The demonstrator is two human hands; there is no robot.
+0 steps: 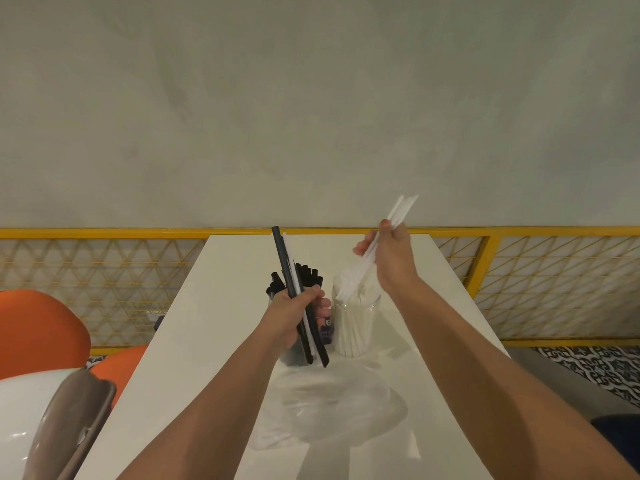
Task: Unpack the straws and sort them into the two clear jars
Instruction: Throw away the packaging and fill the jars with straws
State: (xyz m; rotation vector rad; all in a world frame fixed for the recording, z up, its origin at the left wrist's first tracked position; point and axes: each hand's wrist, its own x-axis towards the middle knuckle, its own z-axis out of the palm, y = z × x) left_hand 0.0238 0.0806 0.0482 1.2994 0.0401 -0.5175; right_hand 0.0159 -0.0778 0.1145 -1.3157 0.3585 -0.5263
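Two clear jars stand mid-table. The left jar holds several black straws, and my left hand hides most of it. The right jar is packed with white straws. My left hand grips a small mixed bundle of black and white straws, held upright in front of the left jar. My right hand holds a few white straws slanted, their lower ends reaching the mouth of the right jar. A crumpled clear plastic wrapper lies on the table in front of the jars.
The white table runs away from me to a yellow mesh railing and a grey wall. Orange seats and a white and grey chair back are at the left. Patterned floor tiles show at the right.
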